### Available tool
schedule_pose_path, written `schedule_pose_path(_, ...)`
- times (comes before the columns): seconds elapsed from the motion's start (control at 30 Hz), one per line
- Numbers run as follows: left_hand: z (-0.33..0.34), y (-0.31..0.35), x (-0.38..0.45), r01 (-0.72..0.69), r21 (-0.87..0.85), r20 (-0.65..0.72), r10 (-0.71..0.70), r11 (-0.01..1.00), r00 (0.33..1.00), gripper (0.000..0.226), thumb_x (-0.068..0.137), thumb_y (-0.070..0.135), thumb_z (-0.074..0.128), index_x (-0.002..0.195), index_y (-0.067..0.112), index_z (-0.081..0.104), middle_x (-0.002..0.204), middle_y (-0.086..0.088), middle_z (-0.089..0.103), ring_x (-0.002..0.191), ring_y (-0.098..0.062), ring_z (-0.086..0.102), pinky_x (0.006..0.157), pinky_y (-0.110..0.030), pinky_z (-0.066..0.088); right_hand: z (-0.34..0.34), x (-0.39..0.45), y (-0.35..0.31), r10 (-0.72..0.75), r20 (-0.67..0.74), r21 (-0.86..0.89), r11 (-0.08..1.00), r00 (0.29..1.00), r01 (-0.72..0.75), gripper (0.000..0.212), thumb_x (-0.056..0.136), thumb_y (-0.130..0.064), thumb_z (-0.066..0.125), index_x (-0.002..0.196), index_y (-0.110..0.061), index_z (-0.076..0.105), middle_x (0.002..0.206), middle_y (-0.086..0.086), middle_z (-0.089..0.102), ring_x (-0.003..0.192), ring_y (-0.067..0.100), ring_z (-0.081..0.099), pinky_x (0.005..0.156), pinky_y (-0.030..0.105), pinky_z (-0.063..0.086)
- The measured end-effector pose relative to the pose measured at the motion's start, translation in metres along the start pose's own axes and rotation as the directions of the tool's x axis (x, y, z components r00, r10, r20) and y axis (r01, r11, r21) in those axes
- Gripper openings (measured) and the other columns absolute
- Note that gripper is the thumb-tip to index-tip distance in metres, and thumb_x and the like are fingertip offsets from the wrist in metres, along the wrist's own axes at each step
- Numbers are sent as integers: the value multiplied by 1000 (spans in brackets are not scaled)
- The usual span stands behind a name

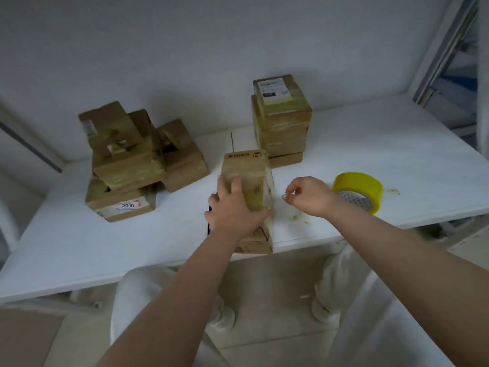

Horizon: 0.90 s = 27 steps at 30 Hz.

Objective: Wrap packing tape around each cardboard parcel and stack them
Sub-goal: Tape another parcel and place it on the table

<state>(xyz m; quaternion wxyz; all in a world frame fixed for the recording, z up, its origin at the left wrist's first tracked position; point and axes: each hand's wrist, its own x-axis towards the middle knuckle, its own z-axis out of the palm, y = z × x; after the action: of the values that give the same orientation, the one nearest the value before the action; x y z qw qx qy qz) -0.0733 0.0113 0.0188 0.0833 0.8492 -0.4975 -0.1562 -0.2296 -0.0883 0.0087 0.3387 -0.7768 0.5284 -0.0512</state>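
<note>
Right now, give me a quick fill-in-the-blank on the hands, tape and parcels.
1. The left hand grips the upright ____ marked SF EXPRESS.
2. The roll of tape is ____ in colour.
3. The neat stack of parcels stands ____ the held one.
4. The right hand is ____ the roll.

Missing: parcel; yellow; behind; not touching

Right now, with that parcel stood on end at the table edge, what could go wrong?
1. The parcel stands upright at the near edge of the table, steadied only by the left hand; letting go could tip it off.
2. The right hand looks pinched on something thin beside the parcel, possibly loose tape that could stick to itself.
3. The stack behind sits uneven; another parcel on top might topple it.
</note>
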Motion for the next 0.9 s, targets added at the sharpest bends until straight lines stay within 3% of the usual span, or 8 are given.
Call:
schedule_pose_path(0.1, -7, -24, 3, 86, -455, 53, -69, 886, 996, 87, 75, 56, 67, 148, 38, 23, 155, 3, 23, 134, -32, 35, 106, -55, 38, 0, -8, 2, 44, 24, 99, 994, 999, -47, 29, 95, -32, 59, 113, -10, 67, 121, 7, 63, 111, 24, 57, 94, 32, 46)
schedule_pose_path(0.2, -3, -37, -4, 261, -875, 228, -127, 408, 965, 56, 87, 47, 64, 138, 38, 43, 133, -2, 53, 113, -26, 56, 96, -49, 49, 0, -11, 3, 126, 76, 158, 978, 989, -137, 40, 100, -39, 48, 115, -5, 64, 119, 12, 63, 107, 29, 59, 94, 41, 49)
schedule_pose_path(0.23, 0, -39, -8, 281, -886, 256, -117, 368, 960, 46, 91, 44, 60, 135, 37, 47, 130, -1, 56, 111, -23, 57, 96, -45, 49, 1, -13, 3, 167, 118, 174, 967, 979, -186, 45, 101, -43, 44, 117, -5, 62, 119, 12, 62, 105, 29, 60, 92, 42, 51)
schedule_pose_path(0.33, 10, -42, -12, 252, -817, 222, -121, 519, 967, 42, 100, 38, 50, 139, 24, 49, 130, 2, 54, 111, -17, 51, 95, -31, 42, 7, -18, 4, 248, 283, 147, 943, 927, -298, 55, 100, -52, 36, 128, -7, 52, 114, 11, 61, 90, 25, 65, 77, 37, 55)
schedule_pose_path(0.43, 18, -51, -10, 321, -757, 223, -236, 569, 946, 53, 99, 39, 51, 146, 17, 40, 140, -2, 49, 125, -25, 48, 107, -40, 42, 15, -21, 7, 287, 406, 84, 934, 868, -348, 56, 98, -57, 38, 129, -12, 49, 112, 11, 62, 85, 25, 68, 69, 34, 56)
schedule_pose_path(0.6, 21, -55, -7, 443, -682, 378, -238, 582, 895, 44, 97, 39, 55, 133, 13, 52, 127, -8, 57, 108, -30, 59, 78, -48, 59, 22, -21, 8, 246, 593, 177, 889, 767, -422, 54, 97, -55, 44, 117, -7, 60, 107, 18, 69, 81, 31, 74, 67, 34, 59)
schedule_pose_path(0.77, 16, -51, 3, 318, -747, 188, -273, 584, 943, 27, 102, 29, 47, 123, 15, 55, 98, 1, 58, 83, -24, 62, 73, -46, 60, 19, -8, -10, 138, 547, 281, 899, 826, -336, 52, 97, -47, 49, 119, -1, 57, 110, 19, 69, 81, 25, 74, 71, 34, 60)
schedule_pose_path(0.9, 4, -48, 15, 233, -777, 45, -318, 585, 947, 32, 103, 31, 43, 130, 16, 49, 93, 6, 55, 91, -26, 61, 79, -42, 58, 19, 15, -30, 114, 346, 388, 886, 931, -253, 43, 99, -43, 48, 124, -9, 54, 111, 14, 67, 77, 26, 73, 75, 37, 60)
